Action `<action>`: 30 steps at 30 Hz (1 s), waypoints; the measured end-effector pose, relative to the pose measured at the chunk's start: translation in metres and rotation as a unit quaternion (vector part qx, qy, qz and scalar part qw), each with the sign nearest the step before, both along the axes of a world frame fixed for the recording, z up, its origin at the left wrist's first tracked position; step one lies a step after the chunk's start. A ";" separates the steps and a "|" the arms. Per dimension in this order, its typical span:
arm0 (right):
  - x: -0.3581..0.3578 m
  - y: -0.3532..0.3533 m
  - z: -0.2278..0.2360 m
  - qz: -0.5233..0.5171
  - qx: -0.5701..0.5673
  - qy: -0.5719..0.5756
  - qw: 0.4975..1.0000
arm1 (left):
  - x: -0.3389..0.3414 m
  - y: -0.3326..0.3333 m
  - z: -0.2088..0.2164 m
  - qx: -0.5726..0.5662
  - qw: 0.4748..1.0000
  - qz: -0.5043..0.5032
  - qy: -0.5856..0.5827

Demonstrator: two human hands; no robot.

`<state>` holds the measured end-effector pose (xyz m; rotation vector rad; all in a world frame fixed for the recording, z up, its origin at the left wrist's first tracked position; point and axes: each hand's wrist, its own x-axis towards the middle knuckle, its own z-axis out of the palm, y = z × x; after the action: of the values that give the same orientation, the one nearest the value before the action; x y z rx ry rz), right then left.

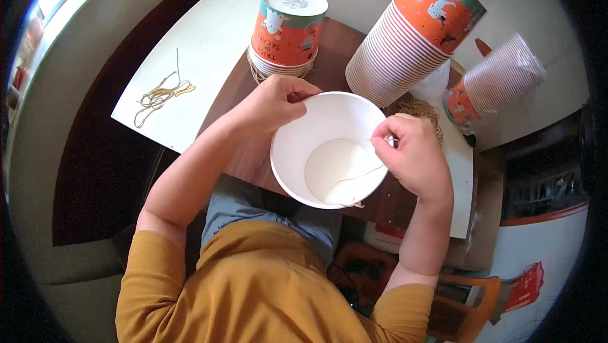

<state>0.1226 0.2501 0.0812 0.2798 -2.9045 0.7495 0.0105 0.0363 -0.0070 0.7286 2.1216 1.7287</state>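
A white-lined paper bucket (294, 146) is tilted in front of me with its round mouth facing up toward me. My left hand (277, 105) is closed on the far left of its rim, fingers curled at the edge. On the right side of the mouth, my right hand (415, 153) pinches a thin pale cord (366, 175). From those fingertips the cord runs down across the inside of the bucket to the near rim, where a short knotted-looking end sticks out. The outside of this bucket is hidden from view.
Orange-and-green paper buckets (288, 36) stand upside down at the back, with a taller leaning stack (405, 45) to their right. Farther right lies a plastic-wrapped stack (500, 77). Loose cords (161, 96) lie on the white board at left; a cord bundle (418, 112) sits behind my right hand.
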 end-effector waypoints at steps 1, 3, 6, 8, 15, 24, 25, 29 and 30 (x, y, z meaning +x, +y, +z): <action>0.001 0.002 0.002 -0.020 -0.021 -0.023 0.999 | -0.002 -0.002 -0.001 0.019 0.999 -0.026 -0.029; 0.001 0.000 0.004 -0.033 -0.024 -0.053 0.998 | -0.002 -0.005 -0.003 0.038 0.996 -0.049 -0.061; 0.005 -0.002 0.000 -0.013 -0.022 -0.030 0.999 | 0.003 -0.001 -0.002 -0.007 1.000 -0.010 -0.021; 0.007 -0.006 -0.005 0.009 -0.015 0.010 1.000 | 0.005 0.004 -0.001 -0.071 0.995 0.054 0.038; 0.014 -0.021 -0.008 -0.014 0.009 0.027 1.000 | 0.009 0.010 0.002 -0.139 0.977 0.113 0.119; 0.015 -0.020 -0.012 -0.021 0.001 0.041 0.999 | 0.008 0.007 -0.005 -0.104 0.986 0.104 0.076; 0.015 -0.019 -0.013 -0.024 0.001 0.040 0.999 | 0.009 0.007 -0.005 -0.099 0.989 0.100 0.056; 0.016 -0.021 -0.015 -0.028 -0.008 0.031 0.999 | 0.009 0.007 -0.007 -0.083 0.988 0.097 0.081; 0.017 -0.022 -0.015 -0.027 -0.008 0.031 0.999 | 0.009 0.007 -0.009 -0.083 0.988 0.097 0.081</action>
<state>0.1394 0.2283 0.0660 0.2176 -2.8347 0.7411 0.0199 0.0431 -0.0157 0.6538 2.4871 1.6061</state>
